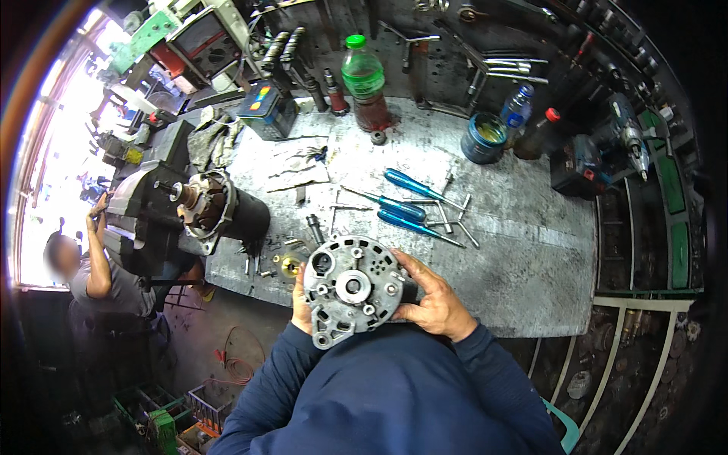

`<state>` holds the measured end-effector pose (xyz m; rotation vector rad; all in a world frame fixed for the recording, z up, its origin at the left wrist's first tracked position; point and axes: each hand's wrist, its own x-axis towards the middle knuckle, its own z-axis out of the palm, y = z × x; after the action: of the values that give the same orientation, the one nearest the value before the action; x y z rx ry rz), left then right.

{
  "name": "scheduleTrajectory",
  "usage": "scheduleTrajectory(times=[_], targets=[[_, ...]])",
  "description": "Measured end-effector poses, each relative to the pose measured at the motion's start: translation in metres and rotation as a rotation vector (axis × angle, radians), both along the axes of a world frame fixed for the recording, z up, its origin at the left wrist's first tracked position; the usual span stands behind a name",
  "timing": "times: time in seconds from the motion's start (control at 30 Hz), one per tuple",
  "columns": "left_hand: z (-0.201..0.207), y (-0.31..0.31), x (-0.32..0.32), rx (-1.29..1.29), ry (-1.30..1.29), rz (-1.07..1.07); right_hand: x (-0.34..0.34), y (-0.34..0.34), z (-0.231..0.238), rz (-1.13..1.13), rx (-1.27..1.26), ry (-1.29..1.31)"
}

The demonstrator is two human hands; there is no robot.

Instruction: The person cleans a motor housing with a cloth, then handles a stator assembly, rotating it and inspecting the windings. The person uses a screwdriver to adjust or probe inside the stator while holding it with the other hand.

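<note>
Both hands hold a round grey metal alternator (353, 287) at the near edge of the workbench, its slotted end face and central bearing turned up. My left hand (301, 307) grips its left side, mostly hidden behind the housing. My right hand (436, 299) wraps the right side, thumb and fingers spread along the rim. Just beyond lie three blue-handled screwdrivers (402, 208) and several T-handle wrenches (447, 216). A yellowish round part (290, 265), a dark bolt-like piece (315, 227) and small loose parts lie to the alternator's left.
A motor with a dark cylindrical body (246, 218) sits at the bench's left edge, near a bench vise (140, 205). Behind stand a green-capped bottle (364, 80), a battery (268, 111) and a blue tub (483, 139). A cordless drill (628, 136) is at right. Another person (114, 280) sits at left.
</note>
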<state>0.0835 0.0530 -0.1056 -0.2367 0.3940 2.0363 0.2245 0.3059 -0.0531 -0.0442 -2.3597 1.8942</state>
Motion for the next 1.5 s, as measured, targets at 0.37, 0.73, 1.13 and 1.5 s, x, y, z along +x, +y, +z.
scheduleTrajectory(times=[0.37,0.73,1.13,1.5], targets=[[0.105,0.031,-0.031,-0.659,1.04,0.073,0.027,0.025,0.003,-0.344,0.236,-0.191],[0.091,0.049,-0.016,-0.648,2.753,-0.148,0.046,0.011,-0.012,-0.389,0.308,-0.186],[0.045,0.044,0.014,-0.783,2.809,0.007,0.043,0.009,-0.013,-0.365,0.353,-0.218],[0.055,0.043,0.027,-0.909,2.61,-0.139,0.002,-0.015,-0.014,-0.28,-0.125,-0.417]])
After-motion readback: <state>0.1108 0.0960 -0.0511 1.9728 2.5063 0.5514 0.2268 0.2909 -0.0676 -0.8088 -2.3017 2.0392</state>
